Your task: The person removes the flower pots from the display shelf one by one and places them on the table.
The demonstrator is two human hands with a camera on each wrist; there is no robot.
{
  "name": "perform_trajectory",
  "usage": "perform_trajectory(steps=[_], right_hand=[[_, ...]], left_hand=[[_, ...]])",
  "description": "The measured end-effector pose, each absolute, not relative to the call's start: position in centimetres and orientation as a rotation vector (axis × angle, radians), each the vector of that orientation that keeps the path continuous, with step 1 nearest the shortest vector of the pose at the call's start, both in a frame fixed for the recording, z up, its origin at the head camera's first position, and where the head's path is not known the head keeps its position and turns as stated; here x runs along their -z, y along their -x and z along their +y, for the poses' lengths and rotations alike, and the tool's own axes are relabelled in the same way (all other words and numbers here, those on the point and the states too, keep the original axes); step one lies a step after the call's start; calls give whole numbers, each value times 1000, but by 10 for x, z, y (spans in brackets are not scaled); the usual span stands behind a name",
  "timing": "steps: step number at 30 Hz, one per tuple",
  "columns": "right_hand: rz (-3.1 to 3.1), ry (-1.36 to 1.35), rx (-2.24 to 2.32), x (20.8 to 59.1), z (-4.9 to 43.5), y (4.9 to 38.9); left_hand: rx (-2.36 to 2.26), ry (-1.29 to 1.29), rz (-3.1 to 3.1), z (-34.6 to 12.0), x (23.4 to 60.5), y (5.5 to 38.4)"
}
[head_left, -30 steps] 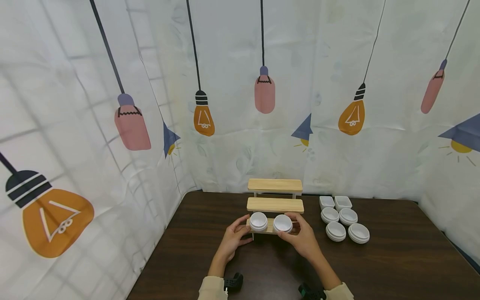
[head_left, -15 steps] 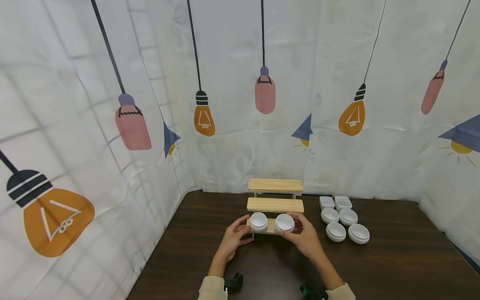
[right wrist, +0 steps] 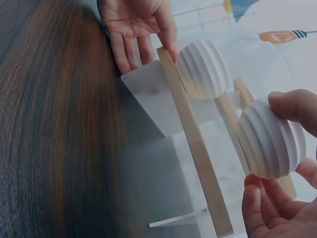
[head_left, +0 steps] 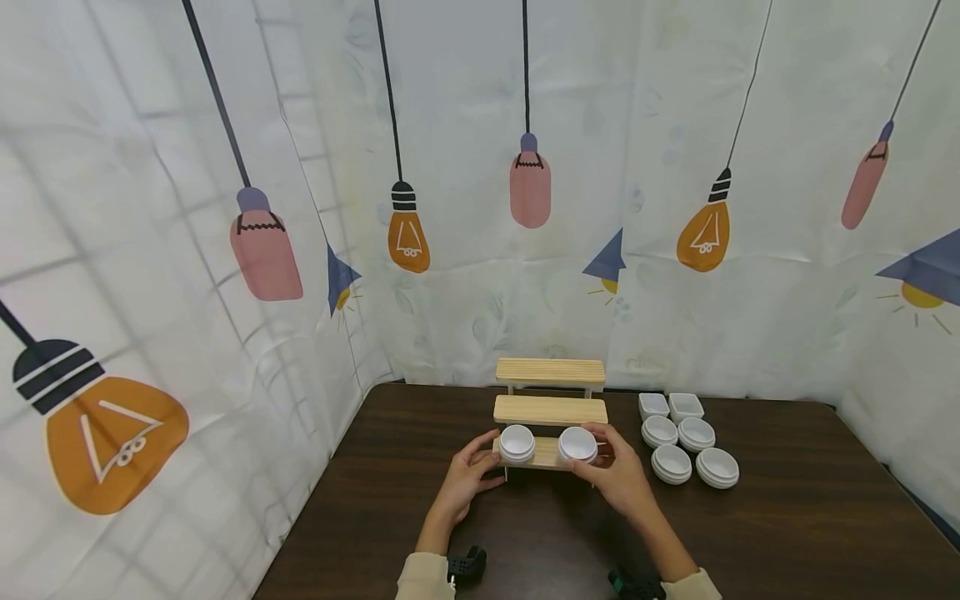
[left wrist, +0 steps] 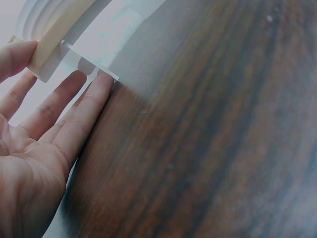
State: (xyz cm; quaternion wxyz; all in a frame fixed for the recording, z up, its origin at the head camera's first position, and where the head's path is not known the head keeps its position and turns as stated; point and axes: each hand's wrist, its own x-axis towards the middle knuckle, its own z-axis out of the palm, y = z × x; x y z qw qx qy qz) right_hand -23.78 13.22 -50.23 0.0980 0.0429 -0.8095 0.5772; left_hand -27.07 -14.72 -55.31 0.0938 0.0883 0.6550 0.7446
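A wooden three-tier display stand (head_left: pixel 551 410) with clear supports stands at the back middle of the table. My left hand (head_left: pixel 468 479) grips the left end of its lowest board (head_left: pixel 545 452); in the left wrist view, thumb and index touch the board end, the other fingers extending below. A ribbed white round bowl (head_left: pixel 517 444) sits on that board's left half. My right hand (head_left: pixel 621 475) pinches a second white bowl (right wrist: pixel 272 139) between thumb and fingers over the right half. In the right wrist view, a gap shows between this bowl and the lowest board.
Right of the stand, several white bowls (head_left: pixel 695 433) are grouped on the dark wood table (head_left: pixel 810 500), with two square white dishes (head_left: pixel 686 406) behind them. A printed curtain (head_left: pixel 465 317) hangs directly behind the table.
My right hand has shifted right with its bowl, widening the distance from the left bowl. My left hand and the stand have stayed in place.
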Motion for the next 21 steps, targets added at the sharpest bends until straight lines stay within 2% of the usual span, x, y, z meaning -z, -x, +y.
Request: perform_trajectory(steps=[21], right_hand=[[-2384, -140, -1708, 505, 151, 236]], left_hand=[[-2203, -272, 1960, -147, 553, 271]])
